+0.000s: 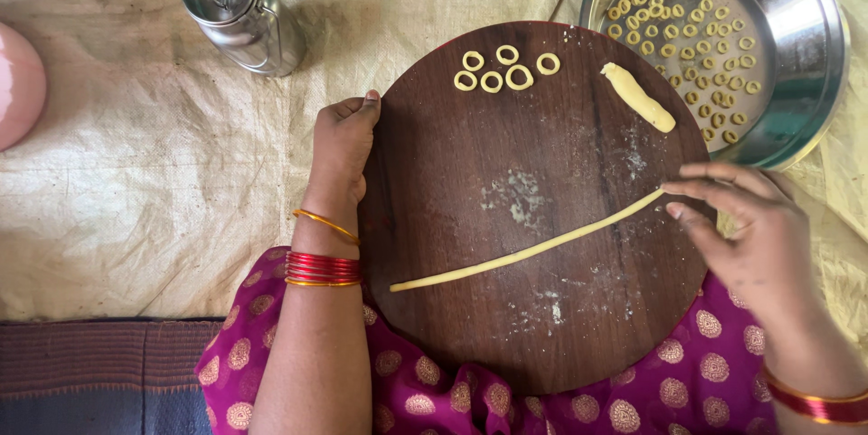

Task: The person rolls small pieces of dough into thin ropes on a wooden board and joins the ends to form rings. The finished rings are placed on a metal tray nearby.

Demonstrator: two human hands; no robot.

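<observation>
The right hand pinches the upper end of a thin dough rope lying across the round wooden board, whose edge the left hand grips. The rope looks soft, light and easily torn, best lifted near an end; five dough rings lie beyond.

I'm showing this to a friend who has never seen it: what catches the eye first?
The round dark wooden board fills the centre, with a long thin rope of pale dough across it; the right hand pinches its far end while the left hand grips the board's edge. Five small dough rings lie near its top, and many more fill the round steel tray at upper right.
</observation>
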